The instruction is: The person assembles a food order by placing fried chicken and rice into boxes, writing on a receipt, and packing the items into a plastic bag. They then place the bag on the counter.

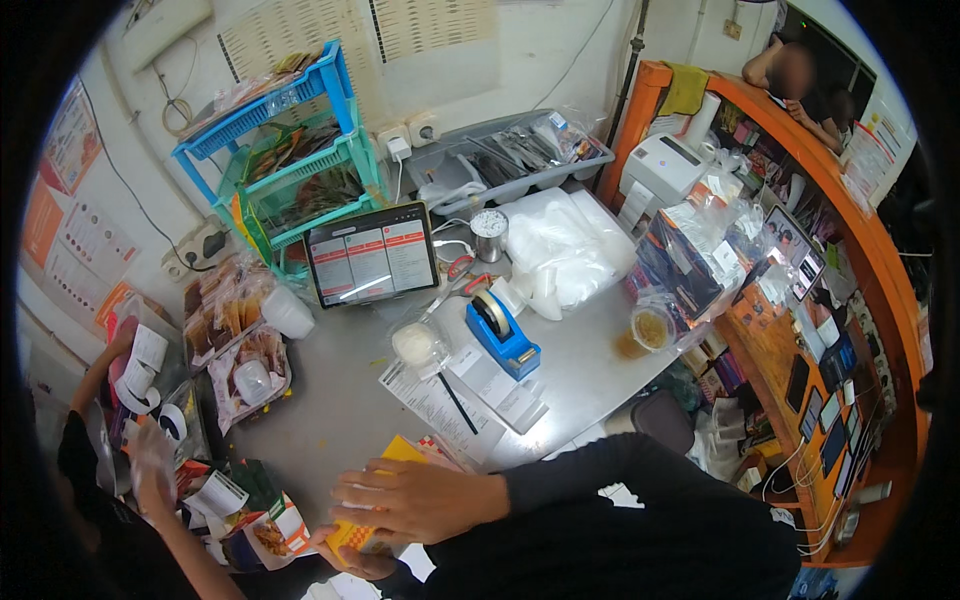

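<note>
A yellow cardboard food box (349, 535) with a checkered pattern is between my hands at the table's near edge. My left hand (358, 561) grips its lower end, thumb and fingers around the side. Across its upper face lies my right hand (431, 497), fingers spread and hiding much of the box. Just beyond are printed paper slips (495, 390) with a black pen-like stick (458, 403) on them. A clear plastic cup with a white content (415, 345) stands at their upper edge. Beside it sits a blue tape dispenser (504, 334).
A co-worker's gloved hand (152, 457) is at left, near open food boxes (274, 529). Behind the steel table (322, 405) are a tablet (373, 259), scissors (454, 281), white plastic bags (566, 240) and tiered baskets (300, 172). A drink cup (651, 330) stands near the right edge. Someone leans on the orange counter (817, 161).
</note>
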A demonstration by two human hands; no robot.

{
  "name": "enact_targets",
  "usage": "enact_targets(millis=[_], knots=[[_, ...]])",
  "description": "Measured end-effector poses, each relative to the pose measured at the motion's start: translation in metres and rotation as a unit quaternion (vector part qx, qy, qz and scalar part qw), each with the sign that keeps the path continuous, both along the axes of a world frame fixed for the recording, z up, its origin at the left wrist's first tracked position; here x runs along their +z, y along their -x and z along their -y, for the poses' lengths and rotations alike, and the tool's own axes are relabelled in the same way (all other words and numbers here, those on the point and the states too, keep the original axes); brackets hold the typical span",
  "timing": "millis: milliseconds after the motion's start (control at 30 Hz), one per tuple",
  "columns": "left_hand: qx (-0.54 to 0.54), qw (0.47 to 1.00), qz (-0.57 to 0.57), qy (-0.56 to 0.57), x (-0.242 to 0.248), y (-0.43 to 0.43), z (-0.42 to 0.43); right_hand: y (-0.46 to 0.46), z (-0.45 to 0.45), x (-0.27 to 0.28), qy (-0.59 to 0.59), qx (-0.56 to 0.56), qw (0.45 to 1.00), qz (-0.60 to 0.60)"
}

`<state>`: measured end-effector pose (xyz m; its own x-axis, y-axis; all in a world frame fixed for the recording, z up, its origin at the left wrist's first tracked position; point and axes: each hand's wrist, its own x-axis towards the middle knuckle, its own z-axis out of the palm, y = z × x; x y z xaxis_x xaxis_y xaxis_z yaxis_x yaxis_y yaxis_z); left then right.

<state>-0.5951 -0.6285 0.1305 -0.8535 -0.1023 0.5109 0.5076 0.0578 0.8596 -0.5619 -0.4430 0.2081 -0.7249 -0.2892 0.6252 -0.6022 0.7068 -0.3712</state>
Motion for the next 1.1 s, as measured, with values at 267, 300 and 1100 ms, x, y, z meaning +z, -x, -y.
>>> enact_targets(millis=[267, 300, 1100], knots=[[0.003, 0.999, 0.017, 0.046, 0.007, 0.001, 0.004, 0.026, 0.012, -0.010, -0.103, -0.003, 0.991, 0.082], [0.004, 0.998, 0.023, 0.051, 0.006, 0.003, 0.007, 0.029, 0.009, -0.012, -0.118, -0.017, 0.988, 0.099], [0.208, 0.799, -0.251, 0.506, -0.078, -0.065, -0.006, -0.008, -0.506, -0.155, -0.017, -0.618, 0.640, 0.457]])
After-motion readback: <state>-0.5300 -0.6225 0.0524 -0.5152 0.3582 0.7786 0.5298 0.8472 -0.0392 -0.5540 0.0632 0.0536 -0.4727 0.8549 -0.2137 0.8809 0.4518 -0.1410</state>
